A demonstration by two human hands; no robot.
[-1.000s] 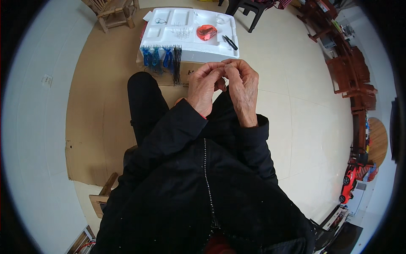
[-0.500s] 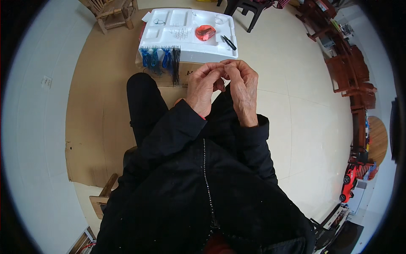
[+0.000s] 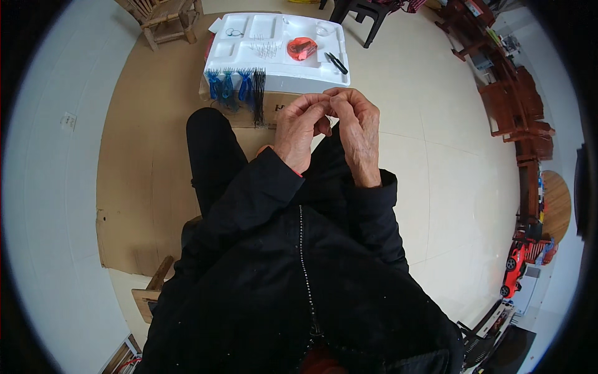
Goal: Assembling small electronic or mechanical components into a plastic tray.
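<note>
My left hand [image 3: 299,128] and my right hand [image 3: 358,128] are raised together above my lap, fingertips touching and pinched around something too small to make out. Just beyond them lies a white foam tray [image 3: 218,47] on a cardboard box [image 3: 283,112]. Its compartments hold a red tangle [image 3: 301,48], a scatter of thin metal pieces [image 3: 265,47], small rings [image 3: 234,32] and a black tool [image 3: 336,62]. Blue tassels [image 3: 227,88] and a black tassel [image 3: 258,93] hang over the tray's near edge.
A cardboard sheet [image 3: 143,168] covers the tiled floor under me. A wooden chair [image 3: 165,15] stands at the far left, a black stool [image 3: 364,12] behind the tray, and dark wooden furniture [image 3: 517,106] with a red toy car [image 3: 514,271] along the right.
The hands keep their pinch and shift only slightly. The view has tipped a little, so the tray sits slightly higher in the picture.
</note>
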